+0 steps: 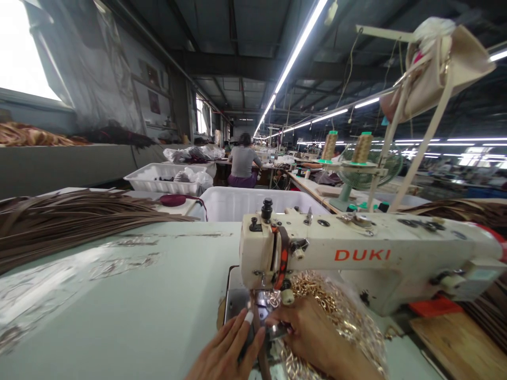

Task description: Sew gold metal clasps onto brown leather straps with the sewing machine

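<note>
A white DUKI sewing machine [356, 256] stands on the pale green table [119, 306]. A narrow brown strap [259, 343] runs under its needle. My left hand [227, 351] lies flat beside the strap, fingers stretched out and resting on it. My right hand [309, 335] sits just right of the needle with fingers pinched on the strap's end. A clear bag of gold chain [340, 311] lies under and behind my right hand.
A pile of brown straps [67, 221] covers the table's left. White bins [257, 203] stand behind the machine. Thread cones [362, 148] and a hanging beige bag [443, 68] rise at right. Another person [242, 166] sits far off. A wooden board [463, 343] lies at right.
</note>
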Action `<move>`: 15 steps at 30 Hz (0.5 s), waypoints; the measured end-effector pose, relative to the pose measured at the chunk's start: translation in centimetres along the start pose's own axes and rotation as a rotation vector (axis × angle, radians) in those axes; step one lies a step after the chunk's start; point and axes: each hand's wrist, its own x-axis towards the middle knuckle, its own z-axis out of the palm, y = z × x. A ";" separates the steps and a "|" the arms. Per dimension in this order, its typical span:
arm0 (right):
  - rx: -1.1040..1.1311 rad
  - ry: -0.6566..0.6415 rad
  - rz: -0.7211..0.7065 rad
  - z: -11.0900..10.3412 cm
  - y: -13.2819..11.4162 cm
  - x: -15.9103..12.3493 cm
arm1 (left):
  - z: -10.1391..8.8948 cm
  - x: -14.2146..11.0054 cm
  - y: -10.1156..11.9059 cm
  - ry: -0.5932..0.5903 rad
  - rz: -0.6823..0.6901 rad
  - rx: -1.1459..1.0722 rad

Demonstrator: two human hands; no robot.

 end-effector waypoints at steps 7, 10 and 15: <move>-0.022 -0.018 -0.001 -0.2 -0.2 0.1 | -0.1 0.0 0.3 -0.022 0.006 -0.007; -0.054 -0.012 0.006 -0.2 -0.1 0.1 | -1.0 0.4 0.0 -0.005 0.007 -0.014; -0.065 -0.007 0.009 0.2 0.1 0.0 | -3.2 1.3 -0.9 0.048 0.101 0.056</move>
